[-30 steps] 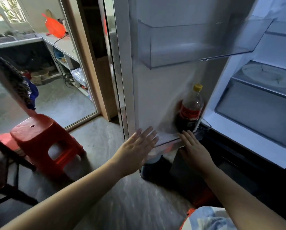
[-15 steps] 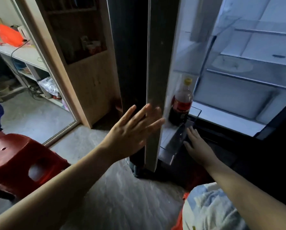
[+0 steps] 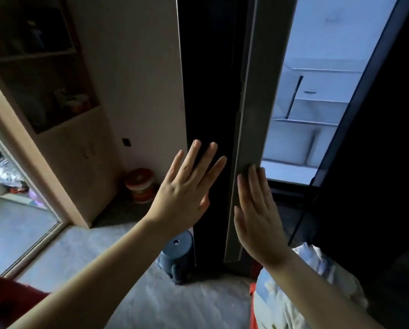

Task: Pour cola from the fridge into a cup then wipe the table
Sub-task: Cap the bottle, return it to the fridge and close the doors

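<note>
The fridge door (image 3: 248, 119) stands nearly edge-on in the middle of the view, its black outer face to the left and its grey edge toward me. My left hand (image 3: 187, 186) lies flat with fingers spread against the black outer face. My right hand (image 3: 255, 210) is flat and open on the grey edge of the door. Through the narrow gap on the right I see the lit fridge interior (image 3: 312, 115) with white shelves and drawers. The cola bottle is hidden behind the door. No cup or table is in view.
A wooden cabinet (image 3: 63, 138) stands at the left beside a sliding glass door (image 3: 20, 233). A red and white tub (image 3: 140, 185) sits on the floor by the wall. A blue-grey stool (image 3: 175, 255) stands at the door's foot. A red stool corner (image 3: 6, 302) shows bottom left.
The fridge door has swung further toward shut, and the cola bottle in its shelf has gone out of sight. Both hands have risen and now press flat on the door.
</note>
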